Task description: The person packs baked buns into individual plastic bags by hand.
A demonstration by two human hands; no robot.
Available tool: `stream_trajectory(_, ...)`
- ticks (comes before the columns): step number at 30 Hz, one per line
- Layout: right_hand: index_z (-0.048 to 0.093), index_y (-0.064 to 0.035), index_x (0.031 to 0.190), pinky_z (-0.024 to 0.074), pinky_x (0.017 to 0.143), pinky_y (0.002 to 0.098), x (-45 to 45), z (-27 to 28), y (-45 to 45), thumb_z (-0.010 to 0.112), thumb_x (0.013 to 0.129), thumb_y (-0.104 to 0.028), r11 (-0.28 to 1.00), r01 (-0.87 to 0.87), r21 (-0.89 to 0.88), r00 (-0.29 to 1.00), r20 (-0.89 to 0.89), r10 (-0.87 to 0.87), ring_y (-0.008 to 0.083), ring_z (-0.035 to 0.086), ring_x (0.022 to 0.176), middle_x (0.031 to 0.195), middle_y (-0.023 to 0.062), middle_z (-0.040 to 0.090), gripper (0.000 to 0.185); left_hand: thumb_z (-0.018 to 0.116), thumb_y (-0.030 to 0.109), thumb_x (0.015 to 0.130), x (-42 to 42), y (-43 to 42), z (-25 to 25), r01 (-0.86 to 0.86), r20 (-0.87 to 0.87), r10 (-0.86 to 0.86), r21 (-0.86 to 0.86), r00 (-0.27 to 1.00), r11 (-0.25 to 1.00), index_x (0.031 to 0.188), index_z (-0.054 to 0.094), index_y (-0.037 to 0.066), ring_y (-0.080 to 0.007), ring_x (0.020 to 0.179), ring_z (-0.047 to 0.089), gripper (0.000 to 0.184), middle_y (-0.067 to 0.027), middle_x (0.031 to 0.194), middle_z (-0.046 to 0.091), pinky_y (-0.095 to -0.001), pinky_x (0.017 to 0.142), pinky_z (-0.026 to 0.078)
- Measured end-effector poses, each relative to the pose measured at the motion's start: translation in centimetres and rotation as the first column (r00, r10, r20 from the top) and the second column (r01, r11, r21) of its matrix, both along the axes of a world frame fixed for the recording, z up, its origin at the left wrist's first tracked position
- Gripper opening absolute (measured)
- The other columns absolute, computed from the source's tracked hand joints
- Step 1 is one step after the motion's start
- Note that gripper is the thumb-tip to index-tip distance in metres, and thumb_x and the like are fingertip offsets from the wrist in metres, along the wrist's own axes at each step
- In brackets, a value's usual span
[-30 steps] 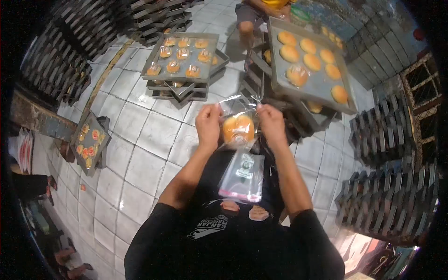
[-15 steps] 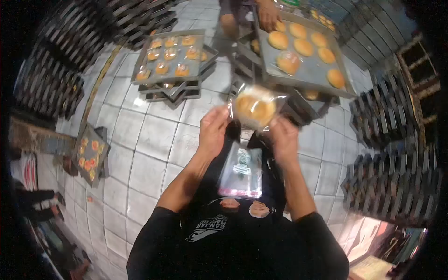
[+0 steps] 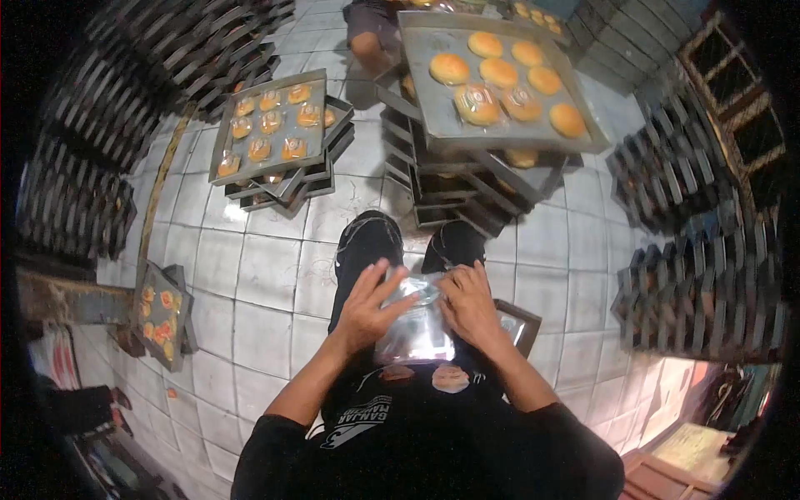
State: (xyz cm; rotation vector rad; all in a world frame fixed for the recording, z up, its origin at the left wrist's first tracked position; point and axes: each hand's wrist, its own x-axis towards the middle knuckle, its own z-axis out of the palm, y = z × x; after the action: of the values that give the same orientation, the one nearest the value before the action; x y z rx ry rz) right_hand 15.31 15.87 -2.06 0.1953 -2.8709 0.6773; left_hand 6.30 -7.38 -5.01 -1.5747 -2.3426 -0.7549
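Note:
A stack of clear plastic bags (image 3: 417, 333) lies on my lap. My left hand (image 3: 367, 308) is over its left side, fingers spread apart and holding nothing. At the upper right of the stack, my right hand (image 3: 468, 304) has its fingers bent and pinched on the edge of a plastic bag. The exact grip is partly hidden by the fingers. Ahead, on the large metal tray (image 3: 508, 143), sit several golden round buns (image 3: 498, 72). Two bagged buns lie near its front edge, a left bagged bun (image 3: 477, 105) and a right bagged bun (image 3: 522, 104).
Crossed trays (image 3: 454, 183) are stacked beneath the large one. Left of them, another stack has a top tray (image 3: 218, 167) of bagged buns. A small tray (image 3: 173, 354) with topped breads stands far left. Tall tray stacks (image 3: 700, 304) line both sides. Someone's leg (image 3: 371, 50) shows at the back.
The bagged bun has left my hands, and two bagged buns now lie on the large tray instead of one. Both hands have come down to the bags. Another person's hand has left the tray.

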Motion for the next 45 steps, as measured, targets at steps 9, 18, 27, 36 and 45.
stream_trajectory(9,0.071,-0.0045,0.119,0.0537,0.092,0.0394,-7.9,4.9,14.9,0.080,0.087,-0.028,0.993,0.052,-0.108,0.992,-0.107,-0.063,0.0302,0.068,0.104,0.115,0.0151,0.070,0.041,0.065,0.022,0.102,-3.0,-0.2,0.5,-0.509,0.981,-0.148,0.066,-0.123,0.858,0.091,0.069,0.001,-0.0135,0.058,0.065,0.024,-0.0073,0.071,0.069,-0.0244,0.055,0.050)
stream_trajectory(18,0.068,0.0071,0.120,0.0552,0.087,0.0432,-29.2,-0.9,49.4,0.064,0.092,-0.059,0.742,0.428,0.517,0.855,0.036,-0.518,0.0397,0.072,0.101,0.106,0.0285,0.074,0.072,0.058,0.028,0.107,-3.9,1.4,-2.2,-0.697,0.970,-0.242,0.183,0.013,0.694,0.104,0.066,-0.003,-0.0170,0.076,0.072,0.032,-0.0141,0.089,0.074,-0.0276,0.067,0.057)
stream_trajectory(27,0.043,0.0056,0.140,0.0557,0.086,0.0350,-21.7,8.8,33.3,0.082,0.087,-0.028,0.838,0.439,-0.326,0.892,0.275,-0.360,0.0253,0.066,0.110,0.124,0.0194,0.065,0.074,0.045,0.025,0.110,-6.2,2.8,-1.7,-0.808,0.897,-0.433,0.185,-0.095,0.560,0.122,0.056,-0.006,-0.0275,0.096,0.072,0.035,-0.0228,0.114,0.070,-0.0395,0.082,0.060)
stream_trajectory(36,0.050,-0.0056,0.129,0.0517,0.098,0.0374,-9.0,12.1,3.8,0.084,0.081,-0.008,0.455,0.223,-0.862,0.957,0.105,-0.269,0.0223,0.063,0.113,0.121,0.0095,0.063,0.058,0.062,0.017,0.102,-11.7,4.6,-2.3,-0.902,0.757,-0.625,0.116,-0.191,0.416,0.112,0.059,-0.001,-0.0295,0.102,0.070,0.021,-0.0189,0.111,0.070,-0.0431,0.085,0.059)
stream_trajectory(45,0.050,-0.0058,0.102,0.0533,0.101,0.0496,-8.5,2.9,-1.5,0.080,0.063,0.011,0.939,-0.287,-0.191,0.812,-0.569,0.132,0.0397,0.066,0.112,0.118,0.0177,0.063,0.052,0.051,0.037,0.106,-7.9,4.9,5.5,-0.753,0.639,-0.702,0.282,-0.314,0.594,0.123,0.060,0.002,-0.0263,0.110,0.069,0.040,-0.0158,0.119,0.070,-0.0433,0.093,0.058)
